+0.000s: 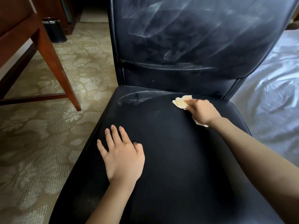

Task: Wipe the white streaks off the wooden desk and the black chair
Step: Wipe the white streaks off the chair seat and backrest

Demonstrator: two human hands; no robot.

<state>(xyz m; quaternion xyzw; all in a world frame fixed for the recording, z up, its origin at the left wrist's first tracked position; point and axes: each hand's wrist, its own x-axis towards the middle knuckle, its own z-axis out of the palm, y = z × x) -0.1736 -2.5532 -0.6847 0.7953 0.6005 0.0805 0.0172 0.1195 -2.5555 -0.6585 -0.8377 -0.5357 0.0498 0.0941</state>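
White streaks (137, 98) curve across the rear left of the black chair (169, 151) seat, and heavier ones cloud its backrest (186, 46). The right hand (202, 112) presses a crumpled pale yellow cloth (181, 101) to the seat's rear, fingers curled round it. The left hand (121, 156) lies flat, fingers spread, near the front. Best to sweep leftward in overlapping passes, then do the backrest top down. The wooden desk (53, 62) stands to the left.

The room was dim, with soft light from the right that left the white bed sheet (267, 102) glowing pale blue. The seat of the black chair (169, 159) swallowed detail, while its backrest showed a faint sheen. The right hand (202, 111) and yellow cloth (179, 101) were slightly blurred. Wide-angle distortion bowed the frame's edges.
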